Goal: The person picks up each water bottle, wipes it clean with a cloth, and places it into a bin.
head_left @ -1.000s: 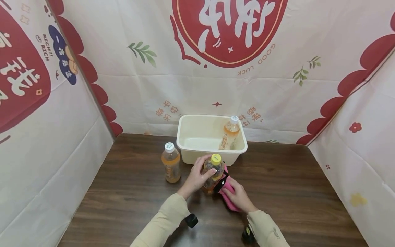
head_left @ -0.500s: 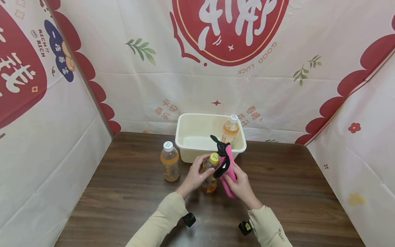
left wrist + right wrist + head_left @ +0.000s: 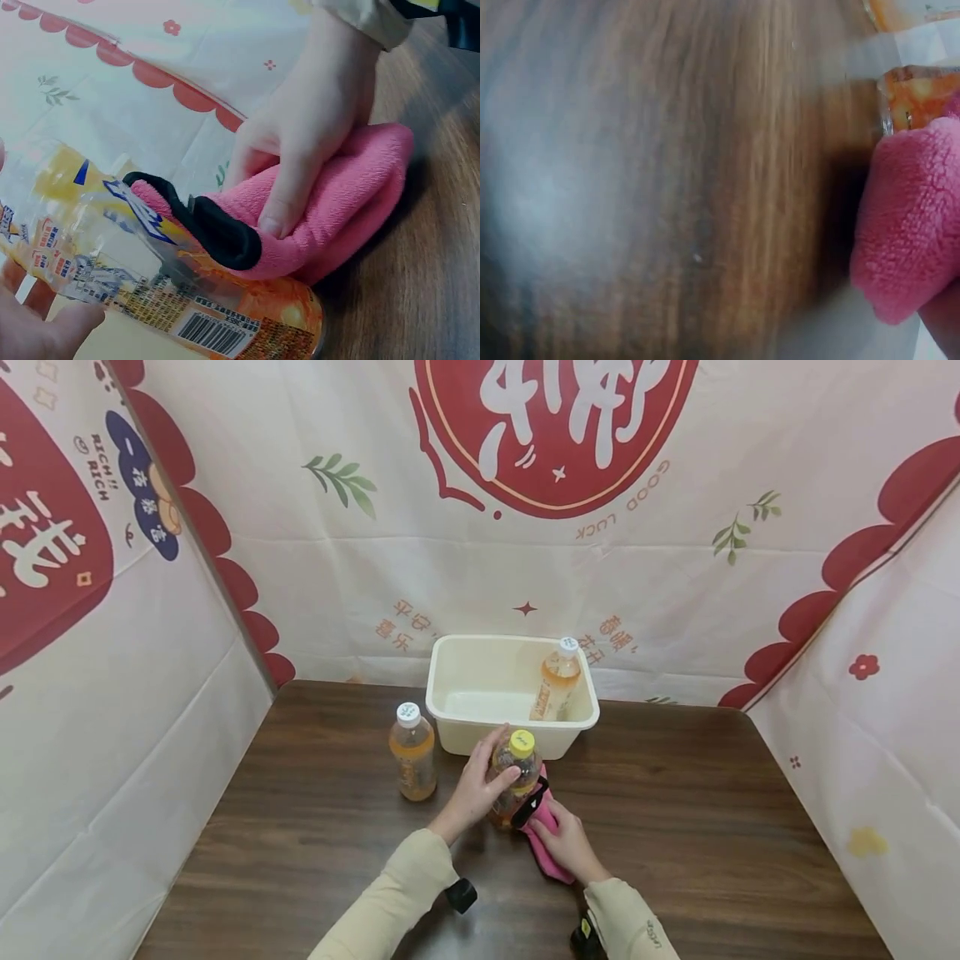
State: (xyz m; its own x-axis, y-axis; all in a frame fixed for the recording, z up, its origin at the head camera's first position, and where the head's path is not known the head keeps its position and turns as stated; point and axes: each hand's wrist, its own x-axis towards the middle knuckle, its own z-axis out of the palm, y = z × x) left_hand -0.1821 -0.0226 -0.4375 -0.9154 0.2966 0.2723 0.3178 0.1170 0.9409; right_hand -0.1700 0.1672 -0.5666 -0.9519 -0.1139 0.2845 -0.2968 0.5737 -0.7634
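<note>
My left hand [image 3: 472,787] grips the upper body of a clear drink bottle [image 3: 529,767] with a yellow cap, standing on the table in front of the bin. In my right hand [image 3: 570,843] is a folded pink cloth [image 3: 550,855] with black trim, held against the bottle's right side. The left wrist view shows the cloth [image 3: 352,195] pinched under the right thumb, its black edge lying over the bottle's label [image 3: 217,330]. The right wrist view catches the cloth [image 3: 907,217] beside the bottle's orange lower part [image 3: 922,97].
A cream plastic bin [image 3: 468,735] stands behind the hands, with a white-capped bottle [image 3: 558,681] leaning inside it. Left of the bin, another white-capped bottle [image 3: 413,760] stands on the dark wooden table [image 3: 712,827]. Printed cloth walls [image 3: 450,568] enclose the table's back and sides.
My right hand lifted the cloth beside the bottle's neck half a second ago, its black trim flaring upward, then lowered it again along the side. The left hand keeps its hold on the bottle.
</note>
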